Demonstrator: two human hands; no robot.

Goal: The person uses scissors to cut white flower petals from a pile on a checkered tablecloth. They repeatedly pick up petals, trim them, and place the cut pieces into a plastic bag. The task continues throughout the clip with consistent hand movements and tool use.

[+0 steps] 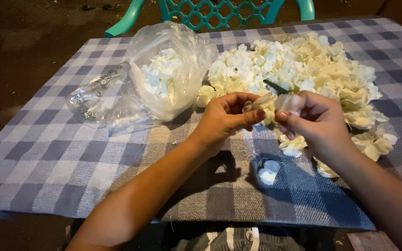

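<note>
Surface: a table covered with a checked cloth (47, 158) in blue, grey and off-white squares, lit from above; its near edge fell away into shadow. Beyond the far edge stood a teal plastic chair (210, 11) with a lattice back, on a dark floor (24, 37). The room was dim and little else of it could be told.

Item 1: white fabric flower (267, 102), small, cream-white, with soft rounded petals, held above the cloth between the two hands, just in front of the heap. Left hand (224, 118) was closed on it, thumb and fingers pinched on its left side. Right hand (315, 121) was closed on its right side, fingertips pinching a pale petal.

Item 2: heap of white flowers (303, 65), same kind, piled loose on the far right part of the cloth, with a dark thin stem or tool (275, 86) lying on it; which could not be told.

Item 3: clear plastic bag (164, 69), crumpled, open, lying left of the heap and holding more white flowers.

Item 4: loose petals (268, 171), a few white pieces lying on the cloth beneath the hands, with further single flowers near the right wrist.
</note>
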